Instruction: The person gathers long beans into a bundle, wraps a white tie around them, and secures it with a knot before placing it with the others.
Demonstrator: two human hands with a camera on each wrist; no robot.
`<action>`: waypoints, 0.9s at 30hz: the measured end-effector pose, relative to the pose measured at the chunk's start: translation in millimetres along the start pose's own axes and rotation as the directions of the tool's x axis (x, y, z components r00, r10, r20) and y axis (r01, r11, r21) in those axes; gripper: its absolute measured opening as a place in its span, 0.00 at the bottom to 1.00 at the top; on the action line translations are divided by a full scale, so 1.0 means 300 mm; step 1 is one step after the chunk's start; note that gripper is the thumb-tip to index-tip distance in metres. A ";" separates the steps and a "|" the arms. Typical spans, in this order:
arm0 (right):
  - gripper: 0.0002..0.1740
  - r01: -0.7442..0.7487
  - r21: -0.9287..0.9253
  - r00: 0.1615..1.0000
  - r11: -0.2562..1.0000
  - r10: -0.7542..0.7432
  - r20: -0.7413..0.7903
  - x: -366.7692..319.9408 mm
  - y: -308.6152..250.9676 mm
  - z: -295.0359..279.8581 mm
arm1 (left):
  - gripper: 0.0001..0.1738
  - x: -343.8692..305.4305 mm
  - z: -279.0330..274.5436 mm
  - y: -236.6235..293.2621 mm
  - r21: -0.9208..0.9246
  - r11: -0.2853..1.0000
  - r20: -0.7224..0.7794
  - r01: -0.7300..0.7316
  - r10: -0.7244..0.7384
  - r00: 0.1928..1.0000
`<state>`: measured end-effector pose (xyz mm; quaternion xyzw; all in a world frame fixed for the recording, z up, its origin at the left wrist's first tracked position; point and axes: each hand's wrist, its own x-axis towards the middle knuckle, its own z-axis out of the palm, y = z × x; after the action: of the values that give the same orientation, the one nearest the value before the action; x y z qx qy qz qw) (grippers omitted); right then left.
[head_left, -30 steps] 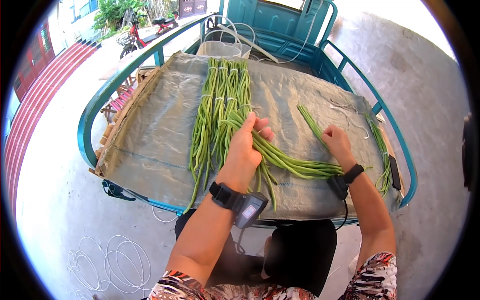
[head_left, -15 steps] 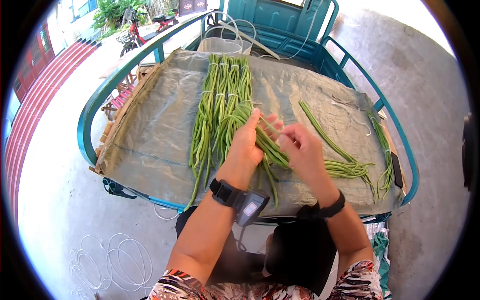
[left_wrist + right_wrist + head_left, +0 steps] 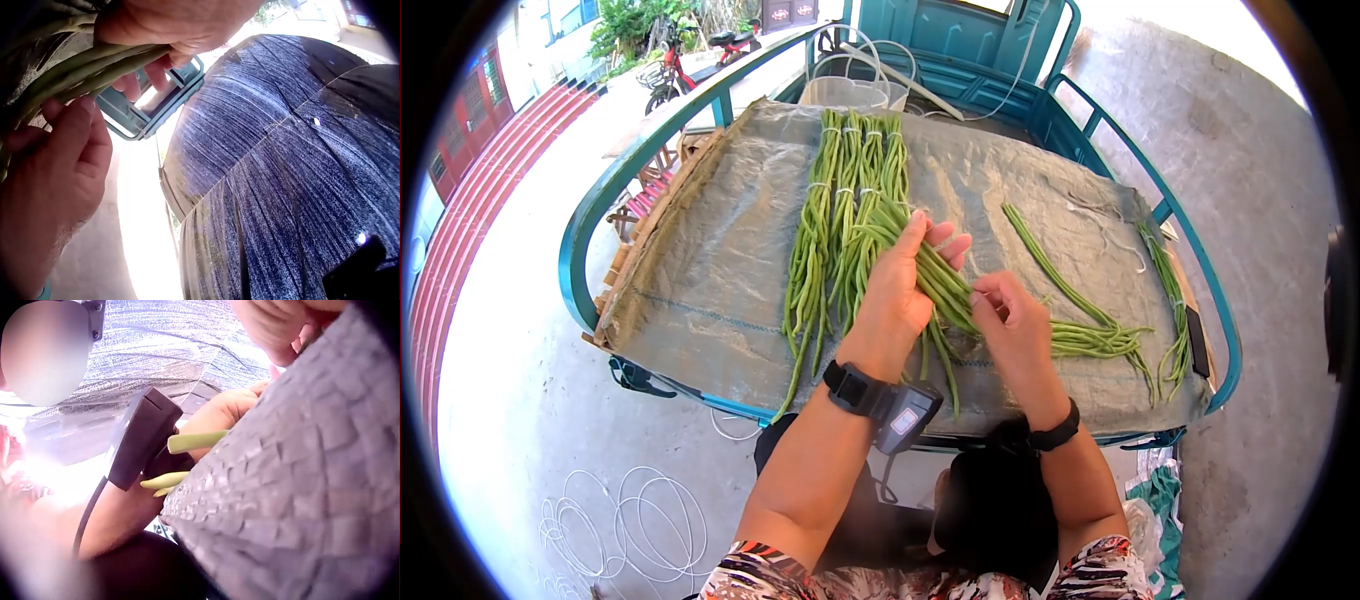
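Note:
My left hand (image 3: pixel 895 285) grips a bunch of long green yardlong beans (image 3: pixel 945 290), thumb on top and fingertips out past the far side. At the bunch's right side my right hand (image 3: pixel 1015 320) pinches at the beans with thumb and curled fingers. The left wrist view shows several bean strands (image 3: pixel 81 72) between my left hand (image 3: pixel 169 25) and my right hand (image 3: pixel 69 169). Several tied bundles of beans (image 3: pixel 820 225) lie side by side, left of and beyond the held bunch. Loose beans (image 3: pixel 1090 340) lie to the right, partly hidden by my right hand.
A woven sheet (image 3: pixel 720 230) covers the bed of a teal cart with side rails (image 3: pixel 580 235). Another bean bundle (image 3: pixel 1165 275) and a black flat object (image 3: pixel 1197 340) lie near the right rail. White strings (image 3: pixel 1115 225) lie at the back right; a clear bucket (image 3: pixel 845 92) stands behind.
My right hand has come left from the loose beans to the bunch in my left hand, bringing a bean strand, and has dropped slightly since. The left hand keeps its hold.

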<state>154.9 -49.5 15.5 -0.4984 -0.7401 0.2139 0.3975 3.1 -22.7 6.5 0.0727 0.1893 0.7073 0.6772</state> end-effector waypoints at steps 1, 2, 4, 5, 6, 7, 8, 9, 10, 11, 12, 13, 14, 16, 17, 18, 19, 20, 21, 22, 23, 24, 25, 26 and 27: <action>0.06 -0.002 0.011 1.000 1.000 0.002 0.001 0.002 0.008 -0.001 | 0.10 0.000 0.000 0.000 -0.004 1.000 0.005 0.002 -0.002 1.000; 0.06 -0.005 0.022 1.000 1.000 0.005 0.001 0.004 0.021 -0.001 | 0.10 0.001 -0.001 0.000 -0.006 1.000 0.010 -0.001 0.001 1.000; 0.06 -0.012 0.025 1.000 1.000 0.012 0.002 0.003 0.030 -0.002 | 0.10 0.003 -0.004 -0.003 -0.007 1.000 0.017 -0.003 0.003 1.000; 0.06 -0.015 0.016 1.000 1.000 0.015 0.001 0.003 0.028 -0.005 | 0.10 0.003 -0.004 -0.005 -0.001 1.000 0.004 -0.008 0.008 1.000; 0.06 -0.016 0.007 1.000 1.000 0.016 0.001 0.003 0.026 -0.009 | 0.10 0.004 -0.003 -0.005 0.005 1.000 -0.009 -0.013 0.013 1.000; 0.06 -0.014 0.004 1.000 1.000 0.014 0.001 0.002 0.024 -0.011 | 0.10 0.004 -0.002 -0.006 0.010 1.000 -0.021 -0.020 0.020 1.000; 0.07 -0.010 0.000 1.000 1.000 0.010 0.002 0.002 0.021 -0.012 | 0.11 0.002 0.000 -0.005 0.017 1.000 -0.029 -0.025 0.026 0.999; 0.07 -0.006 -0.003 1.000 1.000 0.006 0.003 0.002 0.018 -0.013 | 0.12 -0.001 0.004 -0.005 0.023 0.999 -0.038 -0.031 0.032 0.999; 0.06 -0.010 -0.007 1.000 1.000 0.010 0.006 0.002 0.014 -0.016 | 0.13 -0.003 0.006 -0.005 0.029 0.999 -0.046 -0.037 0.038 0.998; 0.06 -0.013 -0.011 1.000 1.000 0.013 0.010 0.002 0.010 -0.019 | 0.12 -0.001 0.004 -0.005 0.027 0.999 -0.039 -0.034 0.035 0.999; 0.06 -0.018 -0.016 1.000 1.000 0.018 0.012 0.001 0.008 -0.023 | 0.12 0.000 0.001 -0.003 0.025 0.999 -0.033 -0.031 0.032 0.999; 0.06 -0.021 -0.016 1.000 1.000 0.021 -0.011 0.000 0.007 -0.027 | 0.12 0.001 0.001 -0.004 0.023 0.999 -0.027 -0.027 0.027 0.999; 0.06 -0.023 -0.015 0.999 1.000 0.023 -0.035 0.000 0.007 -0.032 | 0.12 0.001 0.003 -0.005 0.011 1.000 -0.038 -0.024 0.024 0.999; 0.07 0.002 -0.102 0.993 0.995 -0.014 -0.117 0.007 0.006 -0.050 | 0.13 -0.008 0.016 -0.002 -0.015 1.000 -0.062 -0.020 0.019 0.998; 0.07 0.024 -0.191 0.984 0.981 -0.057 -0.171 0.014 0.005 -0.070 | 0.13 0.000 0.003 -0.003 -0.031 1.000 -0.022 -0.005 0.005 1.000; 0.08 0.040 -0.279 0.970 0.959 -0.104 -0.221 0.022 0.008 -0.089 | 0.14 0.007 -0.010 0.000 -0.046 0.999 0.018 0.010 -0.009 1.000; 0.07 0.013 -0.329 0.960 0.944 -0.104 -0.261 0.028 0.011 -0.105 | 0.15 0.014 -0.020 -0.001 -0.061 0.998 0.058 0.026 -0.023 0.998; 0.07 -0.016 -0.377 0.948 0.926 -0.106 -0.301 0.033 0.016 -0.122 | 0.15 0.021 -0.025 -0.007 -0.048 0.999 0.043 0.025 -0.023 0.999; 0.06 -0.047 -0.423 0.934 0.905 -0.110 -0.340 0.039 0.025 -0.139 | 0.16 0.016 -0.014 -0.007 -0.034 0.999 0.027 0.023 -0.022 0.999; 0.05 -0.030 -0.495 0.911 0.868 -0.180 -0.371 0.049 0.045 -0.154 | 0.16 0.014 -0.008 -0.008 -0.021 1.000 0.012 0.022 -0.021 1.000; 0.04 -0.017 -0.566 0.884 0.825 -0.251 -0.394 0.060 0.073 -0.169 | 0.16 0.015 -0.008 -0.008 -0.029 0.999 -0.001 0.029 -0.030 1.000; 0.03 -0.009 -0.632 0.853 0.775 -0.324 -0.409 0.069 0.093 -0.184 | 0.16 0.015 -0.010 -0.005 -0.037 0.999 -0.013 0.037 -0.037 0.999; 0.02 -0.071 -0.630 0.901 0.774 -0.221 -0.372 0.074 0.101 -0.198 | 0.16 0.014 -0.012 -0.003 -0.044 0.998 -0.025 0.044 -0.046 0.999; 0.04 -0.056 -0.664 0.894 0.745 -0.258 -0.365 0.080 0.119 -0.205 | 0.16 0.015 -0.015 -0.003 -0.032 0.999 -0.032 0.041 -0.043 0.999; 0.06 -0.044 -0.697 0.886 0.715 -0.295 -0.358 0.087 0.151 -0.201 | 0.16 0.017 -0.019 -0.004 -0.019 0.999 -0.038 0.039 -0.040 0.998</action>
<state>224.1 -12.0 28.8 -0.5919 -0.6876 -0.2240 0.3560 1.8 -18.6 0.1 0.0491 0.1974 0.6966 0.6880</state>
